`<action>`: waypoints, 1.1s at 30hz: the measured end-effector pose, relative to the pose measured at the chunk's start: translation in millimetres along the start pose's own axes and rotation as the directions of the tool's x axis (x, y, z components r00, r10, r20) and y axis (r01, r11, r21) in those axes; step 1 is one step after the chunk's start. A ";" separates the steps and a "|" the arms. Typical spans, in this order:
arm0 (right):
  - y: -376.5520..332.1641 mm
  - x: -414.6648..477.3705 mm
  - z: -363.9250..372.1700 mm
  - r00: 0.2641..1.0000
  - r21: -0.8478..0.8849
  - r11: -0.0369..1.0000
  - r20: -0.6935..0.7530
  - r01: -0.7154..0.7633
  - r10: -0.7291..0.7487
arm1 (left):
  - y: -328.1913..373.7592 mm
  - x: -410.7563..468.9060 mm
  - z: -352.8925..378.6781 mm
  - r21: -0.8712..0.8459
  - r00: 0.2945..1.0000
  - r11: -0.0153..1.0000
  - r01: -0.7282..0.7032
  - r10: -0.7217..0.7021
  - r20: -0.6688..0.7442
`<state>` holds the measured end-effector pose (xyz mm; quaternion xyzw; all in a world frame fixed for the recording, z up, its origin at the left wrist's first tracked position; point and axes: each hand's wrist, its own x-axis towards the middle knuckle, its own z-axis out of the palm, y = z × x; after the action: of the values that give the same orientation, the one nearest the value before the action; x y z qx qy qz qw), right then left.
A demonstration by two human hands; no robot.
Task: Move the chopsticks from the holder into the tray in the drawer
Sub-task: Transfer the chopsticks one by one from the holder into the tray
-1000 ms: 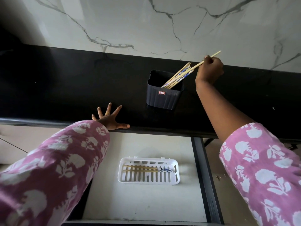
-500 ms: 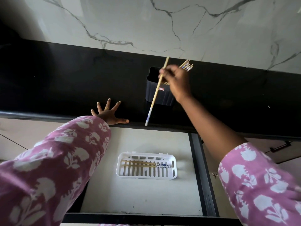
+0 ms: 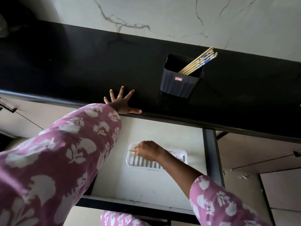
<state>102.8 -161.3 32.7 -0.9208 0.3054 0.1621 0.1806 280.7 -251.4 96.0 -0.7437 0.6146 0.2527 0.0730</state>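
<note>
A dark ribbed holder (image 3: pixel 180 85) stands on the black counter (image 3: pixel 81 66) with several wooden chopsticks (image 3: pixel 197 62) leaning out to the upper right. Below, in the open drawer (image 3: pixel 146 185), lies a white slotted tray (image 3: pixel 140 162). My right hand (image 3: pixel 149 150) is down over the tray, fingers closed on a chopstick (image 3: pixel 132 151) whose tip shows at the tray's left end; the rest is hidden under the hand. My left hand (image 3: pixel 121 102) rests flat on the counter's front edge, fingers spread.
A marble wall rises behind the counter. The drawer's dark right rail (image 3: pixel 211 154) and front edge (image 3: pixel 130 204) frame the pale drawer floor. Cabinet fronts with handles (image 3: pixel 296 154) flank the drawer on both sides.
My right hand has gone from the holder down into the drawer, carrying one chopstick to the tray. My left hand has stayed on the counter edge.
</note>
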 end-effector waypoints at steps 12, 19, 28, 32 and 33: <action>-0.1 15.0 52.4 0.999 -0.228 0.973 0.022 -0.039 0.045 | -0.2 3.2 -0.6 -0.009 1.000 1.000 0.016 -0.016 0.011; -2.0 17.9 57.7 0.996 -0.169 0.984 0.052 -0.061 0.070 | 0.0 4.4 -0.1 -0.011 1.000 1.000 0.016 -0.016 0.010; 6.7 11.4 50.0 0.998 -0.220 0.975 -0.054 -0.023 0.011 | -1.1 3.7 0.0 -0.001 1.000 1.000 0.021 -0.021 0.008; 26.3 1.8 45.4 0.984 -0.232 0.973 -0.168 0.013 -0.053 | -0.9 3.0 1.1 0.004 1.000 1.000 0.018 -0.018 0.001; 32.4 -1.6 41.3 0.975 -0.229 0.973 -0.215 0.010 -0.061 | -0.9 2.8 1.7 0.006 1.000 1.000 0.020 -0.020 0.001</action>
<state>73.7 -166.9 -10.7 -0.9530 0.2864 0.0894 0.0422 281.5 -252.9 93.1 -0.7495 0.6077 0.2507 0.0781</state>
